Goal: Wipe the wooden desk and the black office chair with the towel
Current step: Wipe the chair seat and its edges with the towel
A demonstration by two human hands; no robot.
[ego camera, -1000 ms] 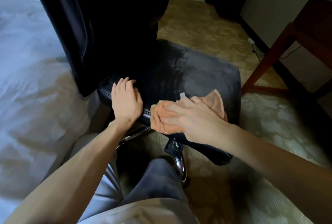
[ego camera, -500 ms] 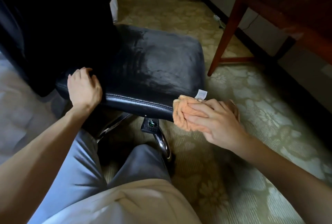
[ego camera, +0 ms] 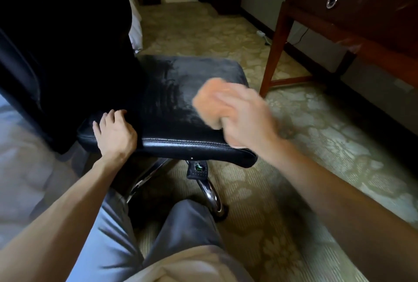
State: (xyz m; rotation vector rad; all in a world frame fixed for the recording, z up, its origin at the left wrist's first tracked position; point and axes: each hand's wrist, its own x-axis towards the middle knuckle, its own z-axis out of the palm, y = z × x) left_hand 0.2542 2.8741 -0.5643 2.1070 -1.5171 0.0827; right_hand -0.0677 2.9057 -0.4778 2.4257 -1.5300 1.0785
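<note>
The black office chair (ego camera: 181, 91) stands in front of me, its seat showing wipe streaks and its tall backrest dark at the left. My left hand (ego camera: 115, 132) rests on the near left corner of the seat, fingers curled over the edge. My right hand (ego camera: 244, 116), blurred by motion, holds the bunched orange towel (ego camera: 210, 98) over the right side of the seat. The wooden desk (ego camera: 352, 17) with a ring-pull drawer stands at the upper right.
Patterned carpet (ego camera: 316, 146) covers the floor. The chair's chrome base (ego camera: 210, 193) and lever sit under the seat, close to my knees. A white bed (ego camera: 20, 168) lies on the left. A cable and plug (ego camera: 262, 34) lie by the wall near the desk leg.
My right hand has swung the towel from the seat's front edge up onto the right side of the seat. My left hand stays on the seat corner. My view has shifted.
</note>
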